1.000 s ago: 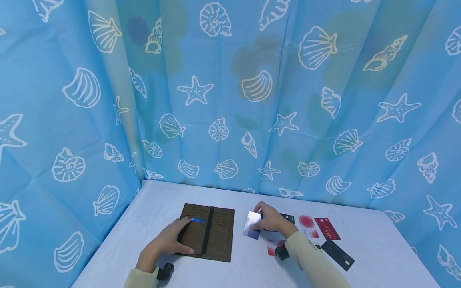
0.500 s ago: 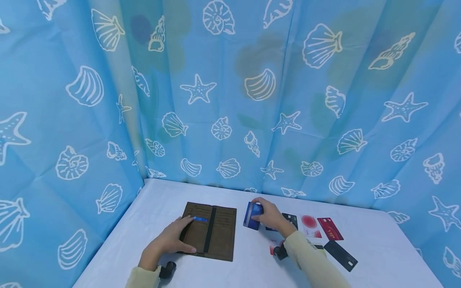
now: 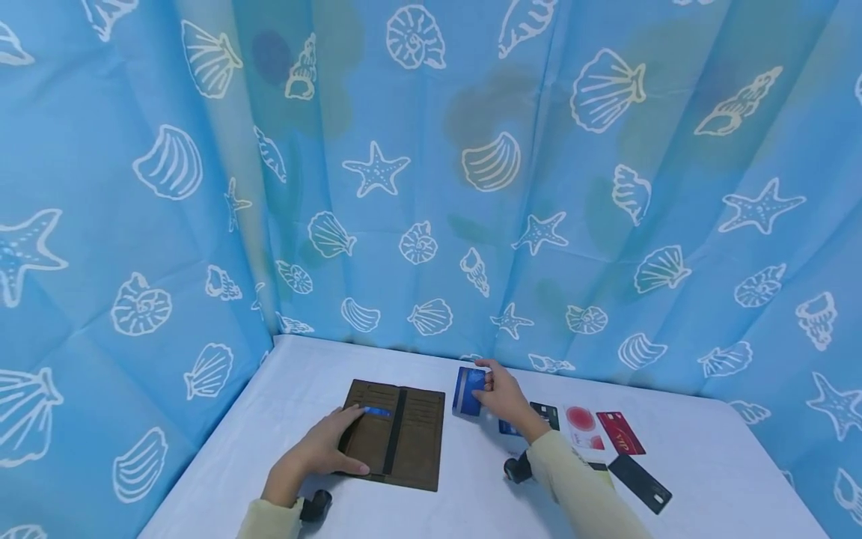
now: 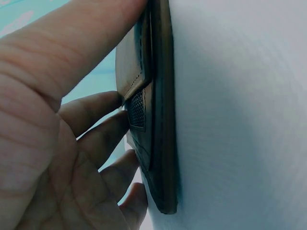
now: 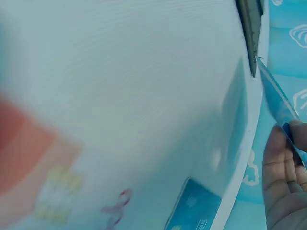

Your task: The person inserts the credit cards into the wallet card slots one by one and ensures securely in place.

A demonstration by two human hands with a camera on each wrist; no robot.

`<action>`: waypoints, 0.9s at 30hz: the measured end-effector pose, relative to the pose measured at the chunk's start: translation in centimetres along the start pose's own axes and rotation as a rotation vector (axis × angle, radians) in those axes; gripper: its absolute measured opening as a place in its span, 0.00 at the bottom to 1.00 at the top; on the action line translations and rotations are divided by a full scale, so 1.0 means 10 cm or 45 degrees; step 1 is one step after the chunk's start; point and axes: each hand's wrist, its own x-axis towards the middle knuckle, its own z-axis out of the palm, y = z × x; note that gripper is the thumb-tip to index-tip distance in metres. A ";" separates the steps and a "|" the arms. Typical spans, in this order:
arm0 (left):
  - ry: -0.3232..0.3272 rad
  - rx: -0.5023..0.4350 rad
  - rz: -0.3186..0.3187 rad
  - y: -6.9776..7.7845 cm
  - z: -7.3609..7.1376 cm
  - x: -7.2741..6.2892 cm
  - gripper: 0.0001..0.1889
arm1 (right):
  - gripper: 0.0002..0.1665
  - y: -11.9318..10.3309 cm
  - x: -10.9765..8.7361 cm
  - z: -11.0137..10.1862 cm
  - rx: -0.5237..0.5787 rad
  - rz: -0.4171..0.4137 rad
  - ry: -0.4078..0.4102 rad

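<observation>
A brown wallet (image 3: 419,442) lies spread open on the white table, a dark band down its middle. The top of a blue card (image 3: 377,411) shows in one of its left slots. My left hand (image 3: 319,449) rests on the wallet's left side, thumb near the front edge. In the left wrist view, the fingertips touch the upper face of the wallet (image 4: 163,120). To the right of the wallet, my right hand (image 3: 505,397) pinches a blue card with a pale stripe (image 3: 465,393), held above the table. The right wrist view catches that card (image 5: 276,93) nearly edge-on.
On the right lie a red VIP card (image 3: 621,433), a white card with a red circle (image 3: 581,428), a black card (image 3: 640,483) and a dark green card (image 3: 547,414). My right arm partly covers others. A blue shell-patterned curtain (image 3: 431,187) hangs behind the table.
The card in my right hand has turned from its shiny silver look to a blue striped face, and has risen slightly toward the back. My left hand stays on the wallet.
</observation>
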 end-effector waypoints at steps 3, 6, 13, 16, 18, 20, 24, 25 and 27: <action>-0.005 -0.003 0.004 -0.01 0.01 0.00 0.54 | 0.30 -0.02 0.04 0.04 0.116 -0.001 0.034; -0.006 -0.005 0.005 -0.02 0.02 0.01 0.53 | 0.29 -0.04 0.09 0.11 0.179 0.010 0.034; 0.002 0.012 0.000 -0.04 0.02 0.02 0.54 | 0.26 -0.19 0.19 0.33 0.294 0.036 0.008; 0.004 0.017 -0.002 -0.03 0.02 0.02 0.54 | 0.25 -0.25 0.23 0.42 0.361 0.043 -0.002; 0.002 0.018 -0.004 -0.03 0.01 0.02 0.54 | 0.25 -0.28 0.25 0.48 0.408 0.061 -0.001; -0.001 0.025 -0.005 -0.02 0.01 0.03 0.54 | 0.25 -0.31 0.27 0.53 0.450 0.075 0.001; 0.003 0.031 -0.006 -0.02 0.01 0.03 0.54 | 0.25 -0.38 0.30 0.63 0.494 0.085 0.001; 0.002 0.032 -0.002 -0.01 0.01 0.03 0.54 | 0.24 -0.39 0.31 0.65 0.501 0.085 -0.002; 0.000 0.026 0.011 -0.02 0.02 0.03 0.53 | 0.24 -0.42 0.32 0.69 0.509 0.087 -0.009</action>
